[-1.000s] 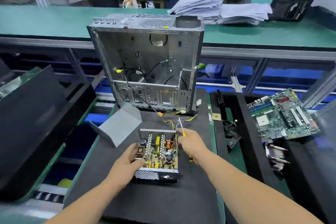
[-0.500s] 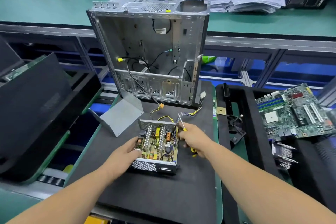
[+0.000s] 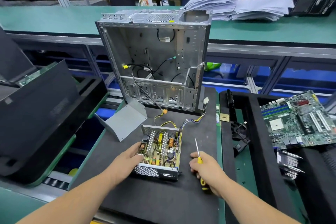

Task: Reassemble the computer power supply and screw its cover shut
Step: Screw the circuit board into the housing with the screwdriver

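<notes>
The open power supply point(image 3: 161, 152) lies at lower centre of the frame on the black mat point(image 3: 154, 202), circuit board exposed. Its grey cover point(image 3: 125, 123) stands apart to the upper left, beside the empty computer case point(image 3: 154, 60). The left hand point(image 3: 127, 162) grips the unit's left wall, as half a second ago. The right hand point(image 3: 207, 172), previously at the unit's far right corner, has withdrawn to the right, clear of it, fingers wrapped around the yellow-handled screwdriver point(image 3: 199, 158), its tip pointing toward the top of the frame.
</notes>
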